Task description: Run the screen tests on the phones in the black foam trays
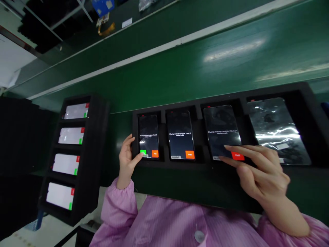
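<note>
Far left: foam rack (99, 154) of four lit phones. Left hand (127, 161) loose, gripping nothing; fingers lie along the foam tray (195, 103) edge, thumb tip on the first phone (148, 133) at its green button (143, 152). Best kept clear of the orange one beside it. Right hand (259, 171) spread, fingertips low over the third phone (222, 127) by its red button (238, 156); a single fingertip would likely be surer.

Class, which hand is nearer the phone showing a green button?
Left. The left hand touches the green-button phone at its corner; the right hand is two slots away, over the third phone.
</note>
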The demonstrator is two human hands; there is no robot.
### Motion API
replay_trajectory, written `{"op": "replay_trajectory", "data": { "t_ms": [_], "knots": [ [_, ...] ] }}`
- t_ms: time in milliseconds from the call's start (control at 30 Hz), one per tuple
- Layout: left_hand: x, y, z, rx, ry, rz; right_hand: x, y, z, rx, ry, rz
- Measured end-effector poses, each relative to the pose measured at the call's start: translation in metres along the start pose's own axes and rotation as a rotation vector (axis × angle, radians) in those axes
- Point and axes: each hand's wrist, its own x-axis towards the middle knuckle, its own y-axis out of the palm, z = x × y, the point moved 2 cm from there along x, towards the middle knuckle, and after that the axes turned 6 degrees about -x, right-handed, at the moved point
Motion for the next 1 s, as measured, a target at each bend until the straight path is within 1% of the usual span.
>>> {"op": "replay_trajectory", "data": {
  "t_ms": [100, 200, 267, 333, 433, 567, 633, 700, 800, 833, 900, 1000],
  "knots": [
    [0.000, -0.001, 0.002, 0.015, 0.008, 0.004, 0.000, -0.001, 0.000, -0.009, 0.005, 0.005],
    [0.002, -0.004, 0.003, -0.002, 0.031, -0.037, -0.001, -0.001, 0.000, -0.033, 0.013, 0.010],
    [0.006, -0.007, 0.002, 0.019, 0.060, -0.063, 0.000, -0.001, 0.000, -0.041, 0.032, 0.006],
    [0.014, -0.009, -0.002, 0.086, 0.098, -0.056, 0.001, -0.001, 0.000, -0.039, 0.056, 0.003],
    [0.034, -0.007, -0.017, 0.266, 0.175, 0.029, 0.003, -0.001, 0.004, -0.054, 0.048, 0.022],
    [0.062, 0.004, -0.038, 0.555, 0.283, 0.172, 0.010, -0.007, 0.006, -0.168, -0.015, 0.120],
    [0.074, 0.012, -0.043, 0.677, 0.334, 0.223, 0.021, -0.008, -0.001, -0.169, -0.007, 0.154],
    [0.084, 0.021, -0.043, 0.796, 0.390, 0.253, 0.039, -0.004, -0.013, -0.206, 0.022, 0.217],
    [0.093, 0.030, -0.040, 0.933, 0.477, 0.251, 0.072, 0.014, -0.037, -0.354, 0.058, 0.357],
    [0.093, 0.031, -0.039, 0.959, 0.499, 0.250, 0.081, 0.020, -0.043, -0.388, 0.066, 0.387],
    [0.090, 0.028, -0.038, 0.959, 0.527, 0.260, 0.092, 0.028, -0.051, -0.416, 0.055, 0.413],
    [0.078, 0.016, -0.038, 0.926, 0.565, 0.271, 0.090, 0.027, -0.052, -0.365, -0.014, 0.391]
  ]
}}
